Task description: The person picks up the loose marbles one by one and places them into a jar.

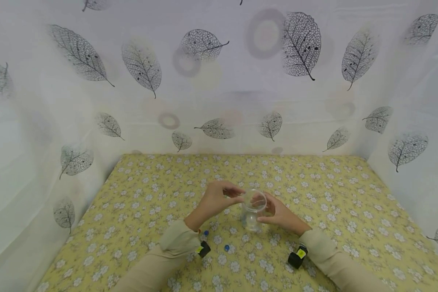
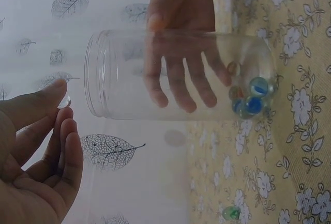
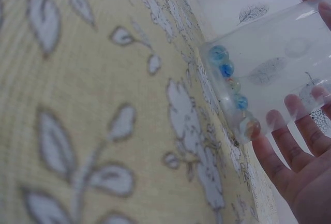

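Yellow cloth (image 1: 131, 219) spreads wide, side edges well apart from the jar (image 1: 252, 222), lower centre — long axis upright, mouth up — right hand (image 1: 280, 213) gripping it, left hand (image 1: 215, 198) pinching a marble (image 2: 65, 101) beside it.

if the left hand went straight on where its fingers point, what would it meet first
Most likely the mouth end of the clear jar. The left hand, pinching a clear marble, points toward it; depth is unclear, so it might touch the edge or pass just beside it.
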Demonstrator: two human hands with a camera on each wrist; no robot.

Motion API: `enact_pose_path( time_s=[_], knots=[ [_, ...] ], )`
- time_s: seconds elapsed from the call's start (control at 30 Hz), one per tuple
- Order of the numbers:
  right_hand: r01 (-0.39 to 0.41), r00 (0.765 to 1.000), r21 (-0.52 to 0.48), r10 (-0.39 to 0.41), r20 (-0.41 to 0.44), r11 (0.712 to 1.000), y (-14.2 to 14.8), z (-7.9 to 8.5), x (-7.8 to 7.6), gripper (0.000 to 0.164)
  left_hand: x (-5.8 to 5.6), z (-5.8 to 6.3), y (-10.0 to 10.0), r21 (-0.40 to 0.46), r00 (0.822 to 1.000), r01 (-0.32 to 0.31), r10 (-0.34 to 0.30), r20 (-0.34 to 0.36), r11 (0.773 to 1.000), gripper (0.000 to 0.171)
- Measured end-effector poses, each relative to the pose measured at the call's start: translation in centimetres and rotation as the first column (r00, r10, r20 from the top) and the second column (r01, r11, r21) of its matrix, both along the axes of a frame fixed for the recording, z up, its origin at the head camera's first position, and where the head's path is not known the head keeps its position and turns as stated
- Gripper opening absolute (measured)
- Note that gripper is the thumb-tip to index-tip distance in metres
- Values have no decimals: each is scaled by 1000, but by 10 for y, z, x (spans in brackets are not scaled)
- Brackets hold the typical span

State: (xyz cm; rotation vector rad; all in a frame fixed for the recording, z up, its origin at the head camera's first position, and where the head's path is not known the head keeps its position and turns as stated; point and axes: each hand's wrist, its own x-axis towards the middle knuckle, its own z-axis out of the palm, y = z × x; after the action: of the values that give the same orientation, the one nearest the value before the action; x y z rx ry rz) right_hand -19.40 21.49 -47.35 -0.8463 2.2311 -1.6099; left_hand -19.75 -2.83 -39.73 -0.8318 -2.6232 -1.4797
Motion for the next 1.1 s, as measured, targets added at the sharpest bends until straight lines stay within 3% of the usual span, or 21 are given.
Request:
enact_pose_path(
  time_s=[1.1],
  knots=[
    [-9, 1000, -28, 9, 27, 1000, 1, -2, -1, 56, -4, -5, 5, 1, 999, 36, -36, -3, 999, 21]
  ],
)
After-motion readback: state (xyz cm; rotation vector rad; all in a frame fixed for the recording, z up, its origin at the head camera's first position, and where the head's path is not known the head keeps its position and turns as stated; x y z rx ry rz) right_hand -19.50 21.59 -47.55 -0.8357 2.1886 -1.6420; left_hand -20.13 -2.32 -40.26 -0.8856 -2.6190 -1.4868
